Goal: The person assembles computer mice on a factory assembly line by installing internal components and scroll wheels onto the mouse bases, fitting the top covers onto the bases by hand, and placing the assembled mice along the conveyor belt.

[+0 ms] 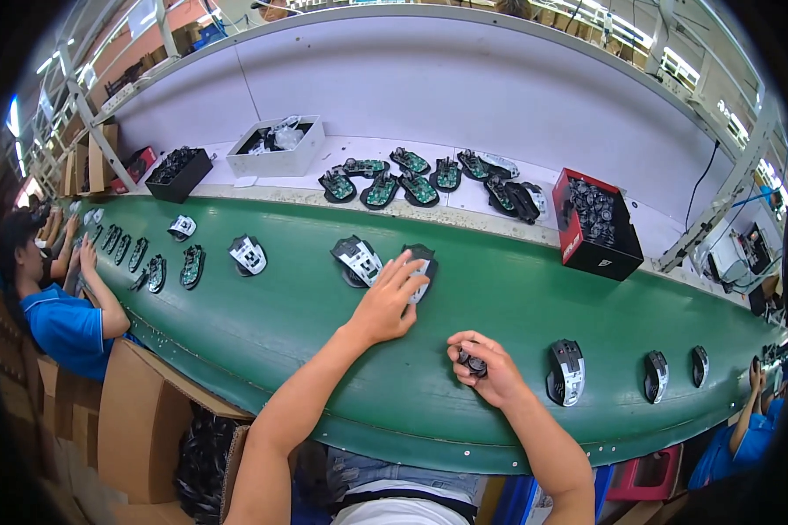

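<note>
The green conveyor belt [517,289] curved across a factory line, its far edge meeting a white shelf [464,197]. The left hand [385,302] lay spread over a mouse shell [422,267] mid-belt. The right hand [484,366] clenched a small black part [473,363] near the belt's front edge, with bare belt around it.

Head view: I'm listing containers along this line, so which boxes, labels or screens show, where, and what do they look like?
Red and black carton: far shelf, right; open, full of small dark parts.
White box: far shelf, left of centre; open, shallow.
Black box: left of the white box; open.
Brown cardboard carton: near side, lower left.
No screens are clear enough to tell.
</note>
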Motion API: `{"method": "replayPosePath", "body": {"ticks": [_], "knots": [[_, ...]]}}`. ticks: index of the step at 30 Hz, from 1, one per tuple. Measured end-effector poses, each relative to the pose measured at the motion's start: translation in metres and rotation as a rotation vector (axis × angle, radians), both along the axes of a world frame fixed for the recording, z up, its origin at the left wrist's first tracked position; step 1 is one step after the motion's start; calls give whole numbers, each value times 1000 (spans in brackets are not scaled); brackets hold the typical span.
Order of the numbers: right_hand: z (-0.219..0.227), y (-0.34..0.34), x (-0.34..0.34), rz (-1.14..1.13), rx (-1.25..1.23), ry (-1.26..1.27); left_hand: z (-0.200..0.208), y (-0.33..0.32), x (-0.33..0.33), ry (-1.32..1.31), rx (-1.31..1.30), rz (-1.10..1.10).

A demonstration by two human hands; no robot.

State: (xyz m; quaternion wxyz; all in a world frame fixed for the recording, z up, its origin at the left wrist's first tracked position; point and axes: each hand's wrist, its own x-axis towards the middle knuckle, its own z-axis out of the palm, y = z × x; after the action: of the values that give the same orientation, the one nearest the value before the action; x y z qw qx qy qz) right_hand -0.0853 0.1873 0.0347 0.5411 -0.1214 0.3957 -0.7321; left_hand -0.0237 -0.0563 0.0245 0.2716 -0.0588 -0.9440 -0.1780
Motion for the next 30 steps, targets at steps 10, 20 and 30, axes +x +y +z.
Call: {"method": "replayPosePath", "body": {"ticks": [10, 20, 30], "knots": [[4, 0, 2, -7, 66, 52, -16, -15, -4, 34, -169, 370], [2, 4, -2, -25, 71, 57, -10, -27, 0, 1, -58, 409], [-1, 4, -2, -56, 66, 58, -27, -8, -5, 13, -142, 372]]}}
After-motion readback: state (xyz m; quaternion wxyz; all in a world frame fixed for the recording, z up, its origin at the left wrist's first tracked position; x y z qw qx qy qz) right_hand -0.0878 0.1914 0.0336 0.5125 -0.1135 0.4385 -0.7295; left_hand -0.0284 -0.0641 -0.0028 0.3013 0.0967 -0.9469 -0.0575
